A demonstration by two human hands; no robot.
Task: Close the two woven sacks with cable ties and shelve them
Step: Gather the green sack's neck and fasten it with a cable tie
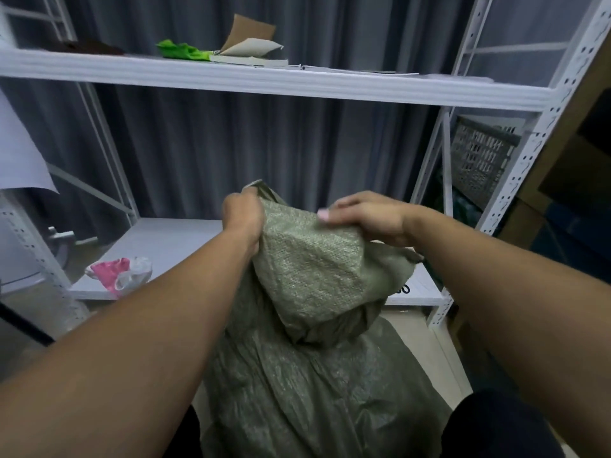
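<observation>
Sack (317, 375) stands upright on the floor between the person's legs, just in front of the lower shelf (172, 239), its long axis vertical. Left hand (243, 216) is clenched on the bunched mouth, topmost; right hand (367, 218) grips the folded top beside it — no cable tie visible.

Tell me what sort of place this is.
Probably a storeroom or stock area. White slotted metal shelving stands against a grey curtain, a grey plastic crate sits on the neighbouring rack, and both hands, left and right, grip a green woven sack.
</observation>
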